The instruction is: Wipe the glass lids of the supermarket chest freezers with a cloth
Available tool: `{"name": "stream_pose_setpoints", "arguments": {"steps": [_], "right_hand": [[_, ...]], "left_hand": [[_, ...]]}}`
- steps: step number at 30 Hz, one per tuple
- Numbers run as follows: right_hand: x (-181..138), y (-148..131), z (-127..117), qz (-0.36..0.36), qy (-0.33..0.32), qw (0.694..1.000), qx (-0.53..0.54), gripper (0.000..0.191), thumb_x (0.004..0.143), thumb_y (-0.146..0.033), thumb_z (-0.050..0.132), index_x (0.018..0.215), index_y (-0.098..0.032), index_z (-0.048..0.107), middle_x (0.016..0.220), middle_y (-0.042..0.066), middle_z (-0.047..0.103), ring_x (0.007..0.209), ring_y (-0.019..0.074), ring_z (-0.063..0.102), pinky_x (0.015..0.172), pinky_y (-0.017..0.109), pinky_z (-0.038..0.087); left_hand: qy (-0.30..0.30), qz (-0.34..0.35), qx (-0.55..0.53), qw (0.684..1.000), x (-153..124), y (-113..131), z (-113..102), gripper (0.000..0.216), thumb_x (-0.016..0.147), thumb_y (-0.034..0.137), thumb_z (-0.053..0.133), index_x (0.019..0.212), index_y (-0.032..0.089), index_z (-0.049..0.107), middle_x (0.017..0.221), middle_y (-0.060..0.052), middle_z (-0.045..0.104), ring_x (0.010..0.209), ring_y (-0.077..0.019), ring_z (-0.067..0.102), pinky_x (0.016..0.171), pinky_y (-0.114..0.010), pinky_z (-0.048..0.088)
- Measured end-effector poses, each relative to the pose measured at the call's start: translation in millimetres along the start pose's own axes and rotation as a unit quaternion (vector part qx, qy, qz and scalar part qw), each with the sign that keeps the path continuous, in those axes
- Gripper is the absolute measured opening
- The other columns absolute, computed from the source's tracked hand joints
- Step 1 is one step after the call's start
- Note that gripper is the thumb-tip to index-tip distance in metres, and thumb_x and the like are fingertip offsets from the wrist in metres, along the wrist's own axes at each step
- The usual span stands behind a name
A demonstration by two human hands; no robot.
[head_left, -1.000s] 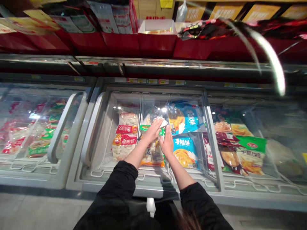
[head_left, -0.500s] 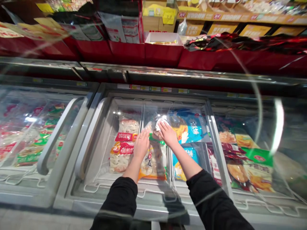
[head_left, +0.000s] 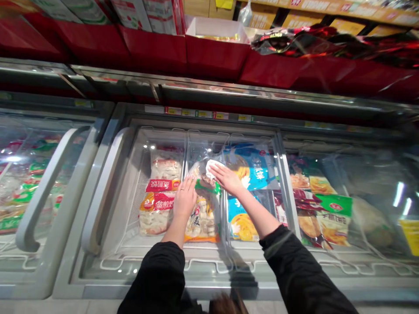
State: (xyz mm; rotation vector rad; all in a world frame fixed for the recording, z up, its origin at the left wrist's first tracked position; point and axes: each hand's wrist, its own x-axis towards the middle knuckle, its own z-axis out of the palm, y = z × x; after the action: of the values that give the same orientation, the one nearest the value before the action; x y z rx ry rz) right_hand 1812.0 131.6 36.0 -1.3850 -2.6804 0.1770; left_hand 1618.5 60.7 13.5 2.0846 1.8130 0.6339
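**Desk:** What do the hands show?

**Photographer:** The left hand (head_left: pixel 185 198) lies open and flat, fingers together, on the clear bag with a green band (head_left: pixel 203 218). The right hand (head_left: pixel 229 179) is also open, palm down, its fingertips pressing a small white piece (head_left: pixel 211 166) against the bag's far end. I cannot tell whether that piece is cloth or paper.

**Desk:** What has changed?

**Photographer:** A second ago both hands met above the bag, with the white piece raised between them. Now they are apart and low, and the piece is down on the bag, which rests in the middle compartment of the freezer (head_left: pixel 157 288).

**Desk:** And around it?

**Photographer:** Just left of the bag sit red-banded packs (head_left: pixel 160 194), and just right of it blue packs (head_left: pixel 253 168). Well to its left a curved lid handle (head_left: pixel 98 192) stands. Beyond the bag, red shelf bins (head_left: pixel 216 50) run above the freezer.
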Motion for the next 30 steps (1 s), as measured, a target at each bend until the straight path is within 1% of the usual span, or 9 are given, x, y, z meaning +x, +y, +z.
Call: {"name": "stream_pose_setpoints", "arguments": {"steps": [4,7,11,15,18,20,24,27,30], "right_hand": [[-10.8,49.3,-9.0,0.169,0.068,0.983,-0.033,0.042,0.085,-0.021,0.021,0.126,-0.015,0.027,0.131,0.003,0.024,0.121,0.0121,0.014,0.1,0.033,0.012],[-28.0,36.6,0.8,0.245,0.095,0.964,-0.04,0.043,0.085,-0.02,0.019,0.127,-0.012,0.023,0.132,0.006,0.021,0.121,0.0143,0.012,0.099,0.036,0.012],[-39.1,1.1,10.3,0.175,0.054,0.983,-0.02,0.042,0.084,-0.023,0.024,0.126,-0.017,0.026,0.131,0.001,0.024,0.121,0.0141,0.013,0.099,0.036,0.015],[-31.8,32.6,-4.6,0.086,0.016,0.996,-0.011,0.04,0.083,-0.025,0.031,0.122,-0.02,0.033,0.129,-0.001,0.029,0.12,0.0118,0.016,0.098,0.03,0.017],[-30.9,76.8,-17.2,0.165,0.059,0.984,-0.041,0.041,0.083,-0.021,0.025,0.123,-0.012,0.033,0.129,0.006,0.029,0.119,0.0116,0.019,0.097,0.032,0.016],[-36.0,87.9,-17.2,0.246,0.094,0.963,-0.061,0.043,0.083,-0.019,0.021,0.124,-0.009,0.029,0.129,0.01,0.027,0.118,0.0124,0.02,0.097,0.034,0.016],[-47.9,52.2,-2.1,0.301,0.102,0.947,-0.054,0.044,0.083,-0.022,0.02,0.126,-0.014,0.025,0.131,0.007,0.024,0.12,0.0167,0.019,0.097,0.038,0.017],[-43.7,23.1,2.8,0.225,0.079,0.971,-0.016,0.043,0.083,-0.024,0.023,0.125,-0.02,0.027,0.131,0.001,0.025,0.12,0.0179,0.017,0.098,0.038,0.018],[-26.4,32.5,-8.4,0.13,0.051,0.99,0.005,0.041,0.082,-0.024,0.029,0.123,-0.021,0.032,0.129,-0.001,0.029,0.119,0.0167,0.019,0.099,0.034,0.019]], "left_hand": [[-0.004,0.003,0.013,1.0,0.5,-1.2,4.5,0.05,0.077,0.014,0.035,0.124,0.029,0.028,0.129,0.006,0.026,0.12,-0.0146,0.016,0.103,-0.035,0.015],[-0.009,0.006,0.024,1.0,0.7,0.0,4.3,0.046,0.078,0.014,0.033,0.123,0.022,0.032,0.13,0.002,0.025,0.121,-0.0145,0.014,0.103,-0.034,0.012],[-0.011,0.002,0.026,1.0,0.1,2.4,4.1,0.045,0.078,0.014,0.032,0.123,0.023,0.032,0.13,0.002,0.024,0.121,-0.014,0.013,0.103,-0.034,0.011],[-0.003,0.004,0.031,1.0,-0.4,3.2,6.4,0.045,0.079,0.014,0.032,0.123,0.024,0.032,0.131,0.003,0.023,0.121,-0.0138,0.014,0.102,-0.034,0.011],[0.006,0.007,0.041,0.999,-0.1,3.8,7.9,0.046,0.079,0.014,0.031,0.123,0.025,0.031,0.13,0.004,0.023,0.121,-0.0129,0.015,0.102,-0.033,0.011],[0.006,0.012,0.048,0.999,0.3,4.3,8.1,0.046,0.078,0.015,0.032,0.123,0.025,0.031,0.13,0.004,0.024,0.121,-0.0126,0.015,0.102,-0.033,0.012],[0.011,0.011,0.081,0.997,0.8,5.6,7.7,0.045,0.078,0.015,0.033,0.122,0.023,0.034,0.129,0.002,0.027,0.12,-0.0139,0.017,0.102,-0.034,0.015],[0.016,0.02,0.107,0.994,0.7,6.7,7.6,0.047,0.077,0.014,0.033,0.123,0.024,0.032,0.128,0.001,0.029,0.119,-0.0148,0.02,0.102,-0.036,0.018],[0.022,0.023,0.118,0.993,0.6,7.8,7.8,0.049,0.077,0.014,0.032,0.124,0.027,0.03,0.128,0.003,0.029,0.119,-0.0147,0.021,0.102,-0.035,0.02]]}}
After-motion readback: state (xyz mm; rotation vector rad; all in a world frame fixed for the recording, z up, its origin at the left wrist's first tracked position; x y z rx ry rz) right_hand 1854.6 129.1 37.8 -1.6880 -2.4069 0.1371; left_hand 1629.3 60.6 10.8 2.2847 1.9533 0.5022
